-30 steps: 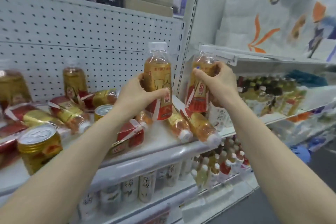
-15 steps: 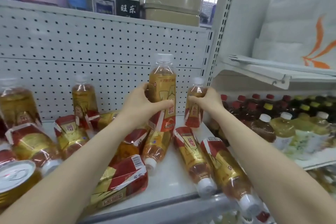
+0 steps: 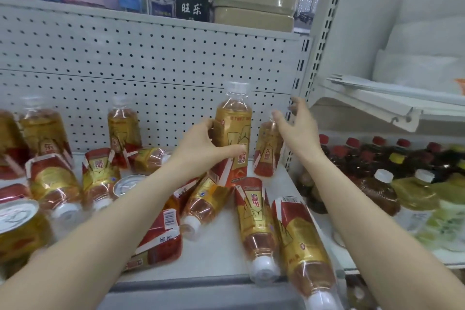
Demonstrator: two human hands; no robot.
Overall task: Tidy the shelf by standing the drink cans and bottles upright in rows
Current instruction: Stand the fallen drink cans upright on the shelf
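One amber drink bottle, white cap up, rises above the jumble in a person's left hand. Its fingers and thumb wrap the red-and-gold label at mid-height, a hold that keeps the bottle vertical with its base at or just above the shelf, toward the back. Just beside it on the right, a second bottle stands upright in the rear corner against the pegboard. The right hand hovers at its neck with fingers spread wide and holding nothing; whether it touches the bottle cannot be told. Placed so, the corner bottle looks like the start of a back row, and the held one seems meant for the spot next to it. Much is left to do: a fallen bottle and its neighbour lie side by side at the front right, caps over the shelf lip, where a nudge might roll them off. Heaped bottles lie under the left forearm, and a large can and a smaller can sit among more toppled stock at left. Rear-left bottles stand by the pegboard. Dark and green bottles fill the next bay.
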